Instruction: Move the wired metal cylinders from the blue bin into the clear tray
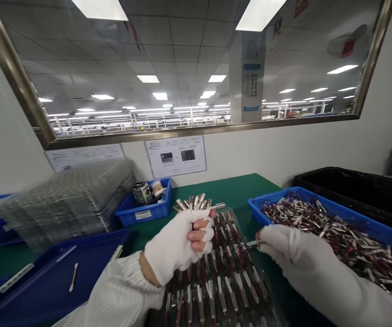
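My left hand (185, 245), in a white fingerless glove, is closed above the clear tray (233, 218). A slim silver cylinder (219, 206) sticks out to the right from its thumb and forefinger. My right hand (284, 247), gloved too, pinches a slim pale part (251, 244) at the tray's right edge; its far end is hard to make out. Rows of silver cylinders (221, 290) with red and dark wires fill the tray. Several loose silver cylinders (196, 201) lie bunched at the tray's far end, just behind my left hand.
To the right stands a blue bin (255, 206) heaped with wired parts, with a black bin (339, 175) behind it. Stacked clear trays (70, 195) and a small blue box (144, 215) stand left. A cotton swab (74, 277) lies on a dark blue tray (53, 290).
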### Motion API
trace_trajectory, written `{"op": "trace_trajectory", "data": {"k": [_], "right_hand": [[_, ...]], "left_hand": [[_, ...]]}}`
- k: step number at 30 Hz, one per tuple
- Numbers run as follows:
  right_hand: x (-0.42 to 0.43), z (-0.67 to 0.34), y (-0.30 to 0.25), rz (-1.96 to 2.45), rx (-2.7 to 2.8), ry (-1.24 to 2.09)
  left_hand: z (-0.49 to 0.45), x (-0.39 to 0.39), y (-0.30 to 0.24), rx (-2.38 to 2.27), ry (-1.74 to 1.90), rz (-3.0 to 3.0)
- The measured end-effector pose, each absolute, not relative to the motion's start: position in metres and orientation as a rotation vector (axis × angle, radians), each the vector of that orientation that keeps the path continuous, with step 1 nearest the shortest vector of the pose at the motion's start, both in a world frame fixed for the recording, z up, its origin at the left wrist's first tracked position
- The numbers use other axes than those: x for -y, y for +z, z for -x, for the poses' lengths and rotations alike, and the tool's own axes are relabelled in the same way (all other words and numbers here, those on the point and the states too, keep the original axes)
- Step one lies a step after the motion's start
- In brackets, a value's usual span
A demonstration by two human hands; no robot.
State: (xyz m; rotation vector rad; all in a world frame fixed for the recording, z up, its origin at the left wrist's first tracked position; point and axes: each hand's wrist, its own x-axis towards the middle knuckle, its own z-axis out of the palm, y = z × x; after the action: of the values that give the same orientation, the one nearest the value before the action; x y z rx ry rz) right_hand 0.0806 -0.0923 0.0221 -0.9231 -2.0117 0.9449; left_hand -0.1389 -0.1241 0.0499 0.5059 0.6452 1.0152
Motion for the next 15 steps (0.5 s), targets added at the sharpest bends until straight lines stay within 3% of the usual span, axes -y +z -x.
{"op": "trace_trajectory", "data": {"k": [6, 11, 15], "right_hand": [[0.124, -0.055, -0.029, 0.610, 2.363, 0.738], [0.141, -0.030, -0.082, 0.472, 2.411, 0.814], [0.153, -0.023, -0.086, 0.440, 2.466, 0.663]], "left_hand": [[0.140, 0.136, 0.055, -0.552, 1.013, -0.587], [0.142, 0.147, 0.060, -0.484, 0.983, -0.629], [0.144, 0.155, 0.065, -0.455, 0.969, -0.659]]}}
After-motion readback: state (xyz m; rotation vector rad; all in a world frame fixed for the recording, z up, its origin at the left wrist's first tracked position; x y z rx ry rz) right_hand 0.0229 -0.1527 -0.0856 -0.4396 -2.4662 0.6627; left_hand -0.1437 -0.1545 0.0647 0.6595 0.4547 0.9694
